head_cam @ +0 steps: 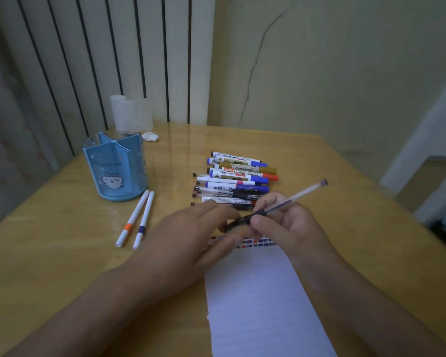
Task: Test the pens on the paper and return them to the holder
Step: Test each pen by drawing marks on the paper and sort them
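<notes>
Pinching a clear gel pen (289, 200) in the right hand (291, 228) above the top of the white paper (258, 300), tip toward the left hand (191, 235), whose fingertips are closing on its dark cap end; lying beyond, a row of markers (238, 176); standing far left, the blue holder (116, 168), two white pens (137, 217) lying beside it.

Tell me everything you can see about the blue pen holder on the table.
The pen holder is a round cup of light blue, see-through plastic, with inner walls that split it into compartments. Its front shows a small white cartoon figure and a faint line of print. It stands upright on the wooden table, at the far left, and no pens show inside. Two white pens lie just in front of its base; whether they touch it is unclear. Neither hand touches it.
</notes>
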`<state>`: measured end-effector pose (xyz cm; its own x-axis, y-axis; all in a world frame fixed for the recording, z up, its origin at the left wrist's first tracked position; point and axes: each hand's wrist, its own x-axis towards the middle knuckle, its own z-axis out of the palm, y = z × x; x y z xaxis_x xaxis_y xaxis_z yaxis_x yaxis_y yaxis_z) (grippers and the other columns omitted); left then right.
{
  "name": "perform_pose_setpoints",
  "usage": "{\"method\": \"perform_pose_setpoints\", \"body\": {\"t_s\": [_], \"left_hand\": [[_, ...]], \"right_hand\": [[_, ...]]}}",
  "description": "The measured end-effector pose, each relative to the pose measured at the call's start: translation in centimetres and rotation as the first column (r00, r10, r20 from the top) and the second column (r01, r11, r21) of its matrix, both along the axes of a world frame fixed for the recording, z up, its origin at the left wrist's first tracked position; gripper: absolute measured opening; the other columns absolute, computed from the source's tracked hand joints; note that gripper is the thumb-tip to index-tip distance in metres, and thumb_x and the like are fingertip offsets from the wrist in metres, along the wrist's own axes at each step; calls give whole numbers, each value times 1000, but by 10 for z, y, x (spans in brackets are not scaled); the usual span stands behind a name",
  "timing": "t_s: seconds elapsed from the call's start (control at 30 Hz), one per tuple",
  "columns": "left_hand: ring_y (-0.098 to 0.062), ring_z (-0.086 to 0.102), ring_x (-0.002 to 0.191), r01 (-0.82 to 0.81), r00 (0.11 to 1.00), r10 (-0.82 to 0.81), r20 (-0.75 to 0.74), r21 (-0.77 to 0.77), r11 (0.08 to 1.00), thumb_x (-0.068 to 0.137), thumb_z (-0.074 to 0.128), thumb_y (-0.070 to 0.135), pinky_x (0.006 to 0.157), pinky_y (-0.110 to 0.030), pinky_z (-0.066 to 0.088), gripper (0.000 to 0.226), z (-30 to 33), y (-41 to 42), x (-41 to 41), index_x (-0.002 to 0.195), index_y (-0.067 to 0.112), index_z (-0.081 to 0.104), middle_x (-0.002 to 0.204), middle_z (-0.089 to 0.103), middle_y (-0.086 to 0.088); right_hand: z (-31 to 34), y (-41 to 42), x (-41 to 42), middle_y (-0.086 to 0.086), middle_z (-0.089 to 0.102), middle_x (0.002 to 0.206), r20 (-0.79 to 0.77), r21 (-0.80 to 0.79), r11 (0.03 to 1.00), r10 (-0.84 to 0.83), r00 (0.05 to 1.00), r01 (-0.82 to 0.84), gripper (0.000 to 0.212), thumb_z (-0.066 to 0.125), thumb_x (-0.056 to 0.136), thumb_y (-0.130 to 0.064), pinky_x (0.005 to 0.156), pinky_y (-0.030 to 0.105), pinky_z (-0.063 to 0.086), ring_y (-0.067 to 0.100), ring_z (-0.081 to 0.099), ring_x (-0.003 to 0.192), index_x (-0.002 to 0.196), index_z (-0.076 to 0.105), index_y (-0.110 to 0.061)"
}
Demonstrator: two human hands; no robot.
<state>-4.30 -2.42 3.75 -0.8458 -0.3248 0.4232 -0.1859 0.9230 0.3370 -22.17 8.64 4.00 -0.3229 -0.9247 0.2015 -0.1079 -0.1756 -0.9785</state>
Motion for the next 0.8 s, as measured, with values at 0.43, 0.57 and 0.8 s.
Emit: {"method": "perform_pose_setpoints", "body": {"t_s": [0.43, 0.57, 0.8], "left_hand": [[-3, 52, 75, 51, 998, -49, -43, 37, 998, 94, 49, 36, 60, -26, 44, 12, -1, -3, 2, 93, 29, 58, 82, 56, 17], [-4, 56, 77, 21, 1000, -19, -24, 119, 993, 92, 48, 37, 62, -22, 44, 19, 4, -13, 7, 91, 28, 65, 81, 63, 16], [-9, 61, 72, -129, 973, 183, -142, 324, 937, 97, 51, 31, 63, -29, 51, 15, 17, -40, 24, 105, 31, 63, 73, 63, 11]], "right_hand": [[3, 3, 5, 16, 76, 81, -17, 80, 992, 95, 995, -93, 18, 67, 93, -20, 70, 25, 57, 21, 73, 73, 89, 72, -3], [9, 8, 2, 19, 75, 80, -43, 39, 999, 40, 998, -38, 21, 61, 93, -16, 68, 24, 57, 22, 73, 71, 88, 72, 1], [19, 15, -27, 16, 75, 83, 13, 98, 990, -105, 994, 104, 26, 63, 81, -29, 68, 25, 59, 23, 73, 74, 91, 77, -9]]}}
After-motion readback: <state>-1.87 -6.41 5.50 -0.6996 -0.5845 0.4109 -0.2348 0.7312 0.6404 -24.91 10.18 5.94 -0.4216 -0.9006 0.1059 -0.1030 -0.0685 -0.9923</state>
